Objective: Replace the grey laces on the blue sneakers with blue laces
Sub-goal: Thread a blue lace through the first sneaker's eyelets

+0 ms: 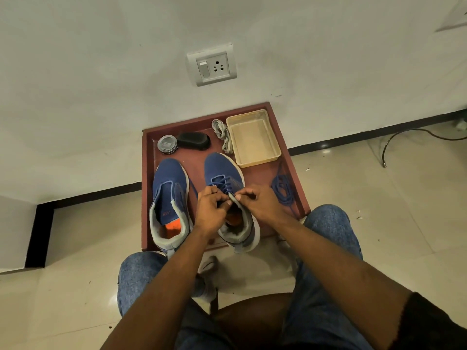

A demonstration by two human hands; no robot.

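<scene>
Hands meet over the right sneaker (222,173): left hand (209,210) and right hand (262,203) each pinch its blue lace (222,184)

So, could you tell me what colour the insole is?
Orange, on the insole; head view.

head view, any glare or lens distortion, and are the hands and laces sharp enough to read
Head view: wide-angle bend curves the skirting board; small glare spots shine on the floor tiles; light is dim and warm; left hand and right hand are fairly sharp, the blue lace between them slightly soft.
</scene>
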